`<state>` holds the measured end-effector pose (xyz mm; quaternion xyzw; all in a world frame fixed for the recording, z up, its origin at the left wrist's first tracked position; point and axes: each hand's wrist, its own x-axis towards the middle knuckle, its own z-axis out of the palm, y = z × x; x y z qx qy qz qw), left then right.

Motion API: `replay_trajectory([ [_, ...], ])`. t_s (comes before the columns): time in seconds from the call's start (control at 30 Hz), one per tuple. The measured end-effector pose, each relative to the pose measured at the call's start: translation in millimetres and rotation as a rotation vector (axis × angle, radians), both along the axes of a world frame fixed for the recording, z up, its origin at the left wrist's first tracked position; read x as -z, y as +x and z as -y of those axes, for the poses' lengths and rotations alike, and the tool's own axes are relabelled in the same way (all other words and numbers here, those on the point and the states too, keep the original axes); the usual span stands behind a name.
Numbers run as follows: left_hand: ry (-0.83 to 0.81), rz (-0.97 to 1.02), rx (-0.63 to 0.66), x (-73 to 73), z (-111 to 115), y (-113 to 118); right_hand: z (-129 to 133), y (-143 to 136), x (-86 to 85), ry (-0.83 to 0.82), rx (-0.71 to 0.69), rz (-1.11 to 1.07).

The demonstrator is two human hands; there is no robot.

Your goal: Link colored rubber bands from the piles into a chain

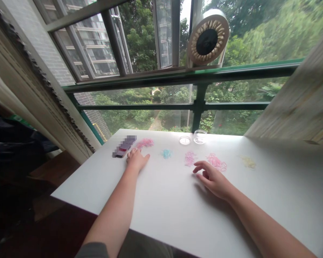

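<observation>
My left hand point(137, 159) rests on the white table, thumb held apart from the other fingers, with nothing visible in it. Just beyond its fingertips lies a pink pile of small rubber bands point(145, 143), and a phone point(125, 146) is at its left. My right hand point(210, 179) is raised over the table, its fingers loosely bent and apart. Near its fingertips sits a lilac pile of bands point(190, 158); behind its knuckles is a brighter pink pile point(216, 162). A blue pile point(166, 154) lies between the two hands, and a yellow pile point(248, 162) farther right.
At the table's point(161, 200) far edge stand a clear round container point(200, 137) and a flat clear lid point(185, 140). Behind them run a green railing point(140, 107) and a window. A round fan point(208, 37) is above the rail. Curtains hang on both sides.
</observation>
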<state>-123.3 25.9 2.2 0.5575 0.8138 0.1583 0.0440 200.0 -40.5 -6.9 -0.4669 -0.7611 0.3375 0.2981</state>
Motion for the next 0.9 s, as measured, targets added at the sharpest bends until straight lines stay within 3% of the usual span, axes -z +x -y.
replay_trajectory([
  [0.57,-0.046,-0.081,0.011,0.9,-6,-4,-1,-2,-1.0,0.02,-0.002,-0.007],
  [0.67,0.07,-0.05,0.034,-1.3,-8,-2,-1,-3,-1.2,0.021,0.003,-0.02],
  [0.73,0.249,0.022,0.154,-2.5,-7,7,-1,-3,-1.8,0.018,0.008,-0.027],
  [0.8,0.411,0.158,0.356,-3.0,-1,24,-1,-4,-2.7,0.018,0.013,-0.03],
  [0.9,0.444,0.35,0.643,-2.3,16,60,-1,-5,-3.9,0.032,0.021,-0.026],
])
